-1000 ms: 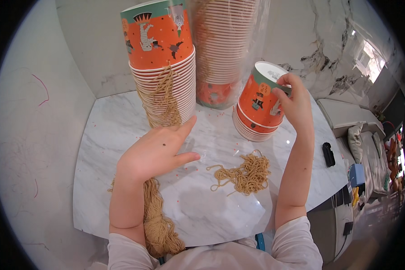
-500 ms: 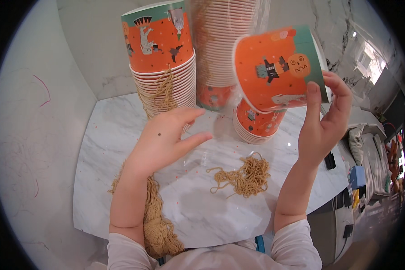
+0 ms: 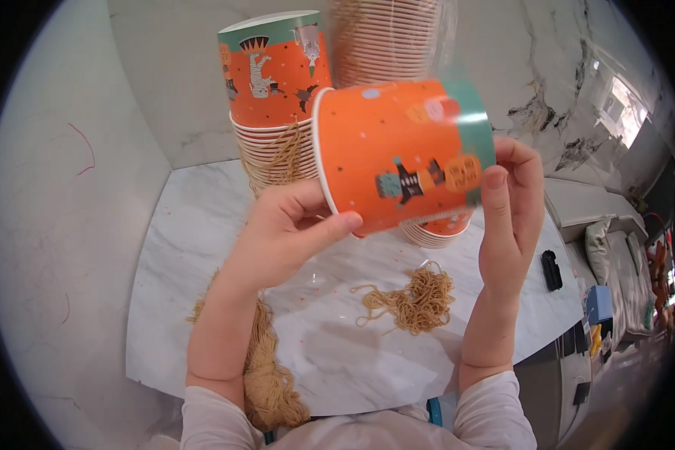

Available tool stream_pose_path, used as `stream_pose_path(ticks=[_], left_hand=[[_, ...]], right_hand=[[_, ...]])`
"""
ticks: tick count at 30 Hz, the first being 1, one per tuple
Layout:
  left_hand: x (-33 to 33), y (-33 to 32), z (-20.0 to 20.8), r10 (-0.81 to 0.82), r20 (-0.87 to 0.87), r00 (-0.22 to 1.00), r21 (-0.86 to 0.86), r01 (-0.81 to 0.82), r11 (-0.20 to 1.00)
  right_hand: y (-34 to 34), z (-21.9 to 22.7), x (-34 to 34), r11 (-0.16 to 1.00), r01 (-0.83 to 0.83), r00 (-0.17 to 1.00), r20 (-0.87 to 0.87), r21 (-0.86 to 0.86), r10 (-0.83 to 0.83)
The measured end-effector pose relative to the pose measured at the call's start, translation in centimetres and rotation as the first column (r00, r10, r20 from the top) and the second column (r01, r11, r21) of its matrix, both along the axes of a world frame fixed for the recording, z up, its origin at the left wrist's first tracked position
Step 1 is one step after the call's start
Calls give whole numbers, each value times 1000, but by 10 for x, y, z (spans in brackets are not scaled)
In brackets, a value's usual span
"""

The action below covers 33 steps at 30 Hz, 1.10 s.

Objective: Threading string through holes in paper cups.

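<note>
Tilted on its side above the table, an orange and green paper cup (image 3: pixel 397 150) with cartoon figures is held between both hands. My right hand (image 3: pixel 511 202) grips its green base end, thumb in front and fingers behind. My left hand (image 3: pixel 296 232) pinches the white rim at the other end, thumb outside and fingers partly hidden at the cup's mouth. Behind my left hand stands a tall stack of matching upside-down cups (image 3: pixel 274 90), with tan yarn draped on its rims. A shorter cup stack (image 3: pixel 439 231) is mostly hidden behind the held cup.
A loose tangle of tan yarn (image 3: pixel 420 300) lies mid-table, and a tan skein (image 3: pixel 266 375) hangs near the front edge beside my left forearm. Plastic-wrapped stacked cups (image 3: pixel 386 45) stand at the back. A black object (image 3: pixel 551 270) lies at the marble table's (image 3: pixel 337 360) right edge.
My right hand has brought the cup left and down to my left hand. The left hand, empty before, now has hold of the cup's rim.
</note>
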State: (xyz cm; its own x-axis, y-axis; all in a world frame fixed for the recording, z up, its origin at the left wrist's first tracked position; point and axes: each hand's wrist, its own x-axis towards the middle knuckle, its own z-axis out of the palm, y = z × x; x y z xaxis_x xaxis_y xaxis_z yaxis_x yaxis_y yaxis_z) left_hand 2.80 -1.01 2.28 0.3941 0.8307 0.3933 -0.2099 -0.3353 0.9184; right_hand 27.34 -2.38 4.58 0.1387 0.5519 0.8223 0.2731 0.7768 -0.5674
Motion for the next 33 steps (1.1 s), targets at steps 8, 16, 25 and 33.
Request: stream_pose_path(ticks=[8, 16, 25, 33], left_hand=[[2, 0, -6, 69, -225, 972, 173, -30, 985], [1, -6, 2, 55, -81, 995, 56, -50, 997], [-8, -8, 7, 77, 153, 985, -97, -62, 993], [-3, -18, 7, -64, -14, 998, -85, 62, 994]], right_hand=[[3, 3, 12, 990, 82, 992, 100, -111, -71], [-8, 8, 24, 961, 50, 909, 412, -271, 69], [-14, 14, 21, 964, -56, 838, 513, -259, 187], [-7, 6, 17, 900, -245, 969, -50, -361, 244]])
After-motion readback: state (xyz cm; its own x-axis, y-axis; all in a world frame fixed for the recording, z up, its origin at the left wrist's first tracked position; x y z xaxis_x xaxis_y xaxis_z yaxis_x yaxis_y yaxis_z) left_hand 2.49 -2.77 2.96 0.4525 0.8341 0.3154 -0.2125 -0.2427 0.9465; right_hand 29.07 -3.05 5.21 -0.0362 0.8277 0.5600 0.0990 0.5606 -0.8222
